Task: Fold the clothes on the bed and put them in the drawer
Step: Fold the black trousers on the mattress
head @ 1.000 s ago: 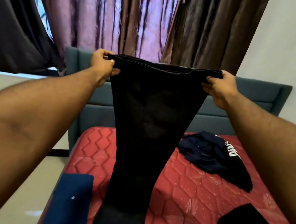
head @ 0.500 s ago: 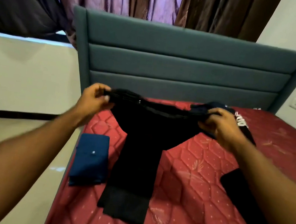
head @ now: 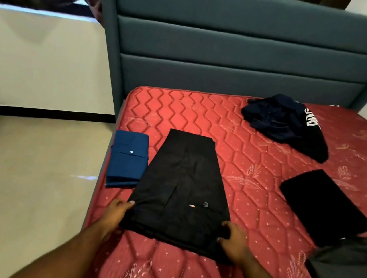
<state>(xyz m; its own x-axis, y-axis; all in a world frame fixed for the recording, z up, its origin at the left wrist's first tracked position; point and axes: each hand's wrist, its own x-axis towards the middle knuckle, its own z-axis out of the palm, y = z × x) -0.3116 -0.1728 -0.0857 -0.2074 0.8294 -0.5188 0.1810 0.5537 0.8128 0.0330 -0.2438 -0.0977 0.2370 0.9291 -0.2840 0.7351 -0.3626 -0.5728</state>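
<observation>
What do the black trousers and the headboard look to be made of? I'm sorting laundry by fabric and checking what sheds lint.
The black trousers look like a smooth, matte woven cloth, likely cotton or a blend: they lie flat with crisp edges and a buttoned back pocket. The headboard appears upholstered in matte teal fabric, padded in horizontal bands; the weave is too fine to make out.

Bare mattress (head: 252, 194) lies open between the black trousers (head: 183, 185) and the folded black garment (head: 325, 206).
</observation>
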